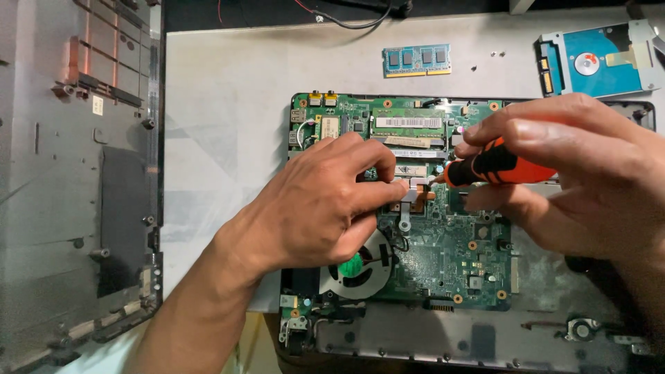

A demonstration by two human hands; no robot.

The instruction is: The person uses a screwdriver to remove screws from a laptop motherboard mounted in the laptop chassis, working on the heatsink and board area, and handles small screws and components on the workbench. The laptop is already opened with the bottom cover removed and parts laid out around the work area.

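An opened laptop lies on the table with its green motherboard (443,256) bared. My left hand (318,204) rests on the board over the round cooling fan (360,266), thumb and fingers pinching the metal heatsink plate (410,190) near the board's middle. My right hand (589,173) grips an orange and black screwdriver (495,166), its tip pointing left at that same plate, just beside my left fingertips. A memory module (409,123) sits in its slot near the board's top edge.
The laptop's removed bottom cover (69,194) lies at the left. A loose memory stick (417,60) and small screws (474,68) lie on the white table beyond the board. A blue hard drive in its metal bracket (599,59) sits top right. Cables (346,17) run along the far edge.
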